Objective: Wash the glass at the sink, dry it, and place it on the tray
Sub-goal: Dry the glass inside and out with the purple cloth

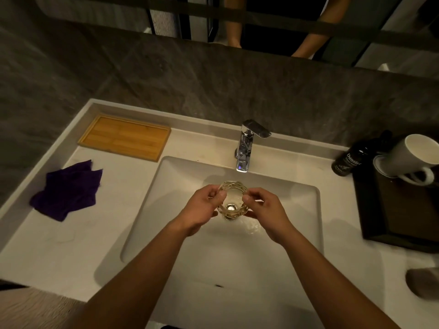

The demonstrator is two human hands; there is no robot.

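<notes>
A clear cut glass (232, 200) is held upright over the white sink basin (166, 210), just in front of the chrome faucet (247, 146). My left hand (202, 210) grips its left side, thumb on the rim. My right hand (266, 210) grips its right side, thumb also at the rim. No water stream is visible from the spout. A wooden tray (126, 136) lies flat at the back left of the counter. A purple cloth (69, 188) lies crumpled in front of it, left of the basin.
At the right stand a dark tray (403, 210), a tilted white mug (408, 160) and a dark bottle (346, 160). A grey object (425, 281) sits at the front right. Grey stone wall and a mirror rise behind the counter.
</notes>
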